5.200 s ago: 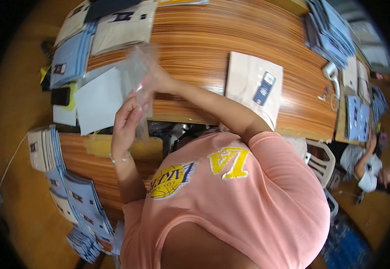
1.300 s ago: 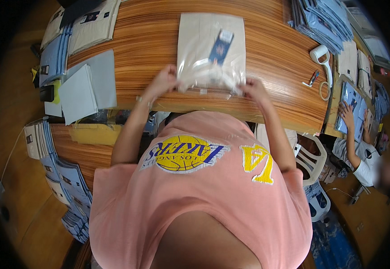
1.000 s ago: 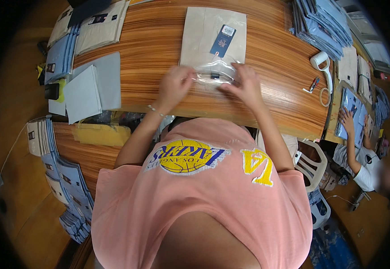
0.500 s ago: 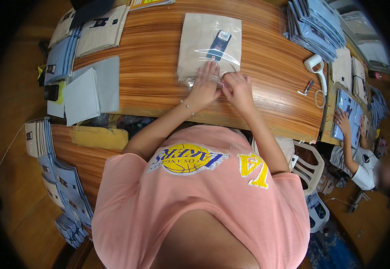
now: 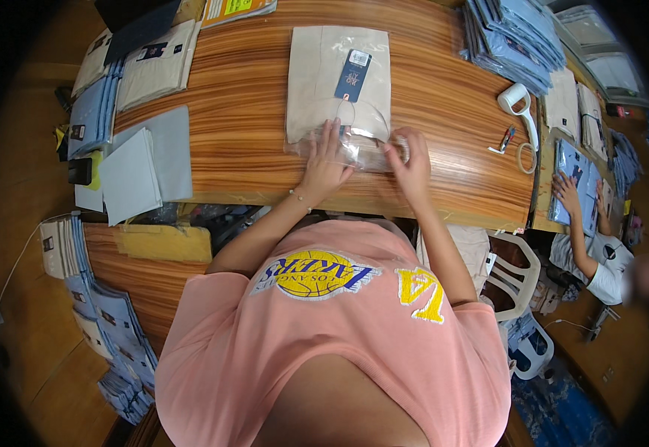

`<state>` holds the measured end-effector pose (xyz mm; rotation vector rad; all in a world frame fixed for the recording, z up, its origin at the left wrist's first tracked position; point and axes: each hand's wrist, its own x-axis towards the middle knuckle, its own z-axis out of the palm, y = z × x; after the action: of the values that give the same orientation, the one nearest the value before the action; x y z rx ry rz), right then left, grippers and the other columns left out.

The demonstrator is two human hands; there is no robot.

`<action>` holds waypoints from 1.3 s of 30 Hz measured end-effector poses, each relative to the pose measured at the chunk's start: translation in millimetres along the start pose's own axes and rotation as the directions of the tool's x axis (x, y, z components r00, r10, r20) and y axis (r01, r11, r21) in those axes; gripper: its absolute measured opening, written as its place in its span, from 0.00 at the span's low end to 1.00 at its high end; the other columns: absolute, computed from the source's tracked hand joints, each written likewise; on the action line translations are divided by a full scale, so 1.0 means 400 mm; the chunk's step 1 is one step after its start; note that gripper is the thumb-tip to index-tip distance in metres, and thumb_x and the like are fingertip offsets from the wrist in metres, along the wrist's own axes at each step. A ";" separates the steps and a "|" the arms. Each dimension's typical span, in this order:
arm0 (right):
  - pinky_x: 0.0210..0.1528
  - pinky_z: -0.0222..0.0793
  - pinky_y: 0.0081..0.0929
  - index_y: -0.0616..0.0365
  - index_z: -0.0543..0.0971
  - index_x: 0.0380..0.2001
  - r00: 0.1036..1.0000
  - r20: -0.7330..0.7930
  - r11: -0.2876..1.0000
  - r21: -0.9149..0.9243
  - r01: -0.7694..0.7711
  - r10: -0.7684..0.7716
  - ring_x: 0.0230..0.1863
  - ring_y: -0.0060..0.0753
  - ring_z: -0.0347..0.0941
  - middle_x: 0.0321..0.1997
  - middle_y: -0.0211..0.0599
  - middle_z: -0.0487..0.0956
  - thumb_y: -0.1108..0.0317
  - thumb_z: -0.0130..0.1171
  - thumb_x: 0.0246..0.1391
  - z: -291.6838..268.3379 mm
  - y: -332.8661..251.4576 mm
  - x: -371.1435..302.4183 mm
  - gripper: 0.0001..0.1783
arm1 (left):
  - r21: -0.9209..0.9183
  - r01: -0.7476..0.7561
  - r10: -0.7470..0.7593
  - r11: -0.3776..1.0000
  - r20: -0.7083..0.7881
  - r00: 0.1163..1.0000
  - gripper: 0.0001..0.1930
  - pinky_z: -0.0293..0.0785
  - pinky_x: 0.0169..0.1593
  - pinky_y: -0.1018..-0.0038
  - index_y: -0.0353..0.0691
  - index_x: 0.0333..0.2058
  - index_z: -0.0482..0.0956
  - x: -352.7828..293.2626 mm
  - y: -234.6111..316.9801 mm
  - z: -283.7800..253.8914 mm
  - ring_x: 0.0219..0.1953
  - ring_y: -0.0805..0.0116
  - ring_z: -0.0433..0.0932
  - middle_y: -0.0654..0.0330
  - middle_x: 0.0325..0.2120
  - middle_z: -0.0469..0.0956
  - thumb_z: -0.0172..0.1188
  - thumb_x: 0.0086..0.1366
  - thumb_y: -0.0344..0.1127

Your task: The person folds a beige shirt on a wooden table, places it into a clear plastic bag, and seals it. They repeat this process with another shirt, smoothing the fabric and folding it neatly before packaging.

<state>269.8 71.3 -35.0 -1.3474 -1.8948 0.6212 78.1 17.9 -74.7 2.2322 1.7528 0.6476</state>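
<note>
A folded beige garment (image 5: pixel 313 82) lies on the table in front of me, inside a clear plastic bag (image 5: pixel 377 67). On its front is a dark blue hang tag (image 5: pixel 354 74) with a pale label and a thin loop of string. My left hand (image 5: pixel 326 165) lies with fingers stretched over the bag's near edge, pressing on the loose plastic flap. Right of that flap, my right hand (image 5: pixel 412 164) is closed, thumb against fingers. Something small and pale shows between them, too blurred to name.
A white tape dispenser (image 5: pixel 522 108), a small cutter (image 5: pixel 505 138) and a tape ring (image 5: pixel 526 158) lie to the right. Bagged blue garments (image 5: pixel 514 45) are stacked at far right. White sheets (image 5: pixel 134 175) lie left. Another person's hand (image 5: pixel 565 194) rests on a blue packet.
My right hand has moved right, away from my left hand, and the flap now lies spread toward me. The left hand stays on the bag's near edge.
</note>
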 end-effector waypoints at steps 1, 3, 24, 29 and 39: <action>0.37 0.66 0.30 0.58 0.75 0.41 0.991 -0.034 0.986 0.114 -0.124 0.128 0.42 0.37 0.74 0.38 0.38 0.76 0.64 0.61 0.50 0.020 0.041 -0.004 0.16 | -0.016 -0.002 0.003 1.000 0.001 1.000 0.35 0.37 0.64 0.43 0.29 0.61 0.53 0.000 0.004 -0.008 0.67 0.48 0.40 0.45 0.64 0.45 0.51 0.61 0.44; 0.29 0.65 0.22 0.61 0.74 0.41 0.859 0.192 0.749 0.423 -0.509 0.475 0.36 0.32 0.75 0.35 0.36 0.76 0.66 0.60 0.52 0.025 0.036 0.018 0.15 | -0.047 -0.002 0.002 0.999 -0.008 1.000 0.35 0.37 0.64 0.44 0.28 0.61 0.52 0.017 0.010 -0.029 0.67 0.47 0.40 0.44 0.64 0.46 0.52 0.60 0.41; 0.13 0.60 0.12 0.63 0.73 0.35 0.664 0.590 0.544 0.405 -0.735 0.458 0.14 0.16 0.67 0.18 0.27 0.72 0.76 0.62 0.47 0.062 0.088 0.048 0.11 | 0.175 0.107 -0.109 0.979 0.001 0.994 0.35 0.35 0.61 0.36 0.38 0.63 0.52 0.032 -0.009 0.016 0.67 0.44 0.39 0.49 0.66 0.42 0.51 0.60 0.44; 0.15 0.62 0.15 0.62 0.73 0.39 0.676 0.599 0.533 0.437 -0.725 0.429 0.18 0.17 0.69 0.21 0.29 0.73 0.70 0.65 0.47 0.063 0.110 0.040 0.17 | -0.064 0.150 -0.151 0.987 -0.013 0.988 0.38 0.35 0.65 0.47 0.37 0.64 0.48 -0.026 -0.020 -0.016 0.68 0.52 0.39 0.51 0.66 0.41 0.53 0.60 0.44; 0.50 0.57 0.41 0.51 0.72 0.47 0.887 0.301 0.890 -0.189 0.416 -0.351 0.47 0.40 0.66 0.42 0.36 0.72 0.64 0.64 0.41 0.047 -0.169 -0.010 0.26 | -0.002 0.177 -0.175 0.984 -0.167 0.970 0.25 0.54 0.58 0.56 0.40 0.57 0.63 0.026 -0.052 -0.039 0.54 0.58 0.64 0.55 0.49 0.69 0.52 0.61 0.38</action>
<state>216.0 45.0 1.4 -1.0175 -2.4411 0.3759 54.7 31.8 -68.2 2.0504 2.0125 0.8055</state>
